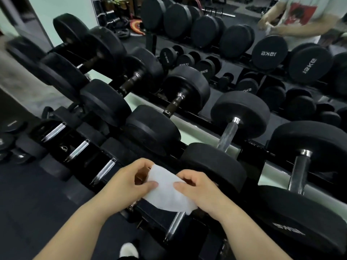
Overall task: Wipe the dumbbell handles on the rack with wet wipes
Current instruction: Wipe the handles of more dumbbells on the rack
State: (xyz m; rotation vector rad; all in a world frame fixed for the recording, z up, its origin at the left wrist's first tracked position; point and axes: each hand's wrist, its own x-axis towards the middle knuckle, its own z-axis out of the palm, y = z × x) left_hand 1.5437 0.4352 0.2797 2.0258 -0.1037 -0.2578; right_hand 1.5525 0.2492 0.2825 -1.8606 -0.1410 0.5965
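The left hand (pixel 129 182) and the right hand (pixel 199 188) are both pinching a white wipe (pixel 165 192), each with its thumb on the near face and its fingers curled behind; the sheet is hanging stretched between them, most likely because the person is spreading or refolding it to get a flat damp face ready for wrapping round a bar; it is touching no handle yet.

Just below the wipe, a chrome handle (pixel 175 226) of the lower row is showing from under the sheet's bottom edge; up and to the right of the wipe, a pale handle (pixel 228 135) of the upper row is lying nearest, with a darker handle (pixel 300 171) farther right; left of the wipe, three short chrome bars are sitting side by side.

The dumbbells are resting by their black heads on the rack (pixel 201 121), so each bar is lying bare between two heads, leaving room for a hand to close round it; beyond the wipe, a mirror (pixel 212 44) is doubling the rows.

By my reading, the wiping of the nearby bars is not under way; the next move is calling for one hand to let go while the other is carrying the wipe down onto a bar.
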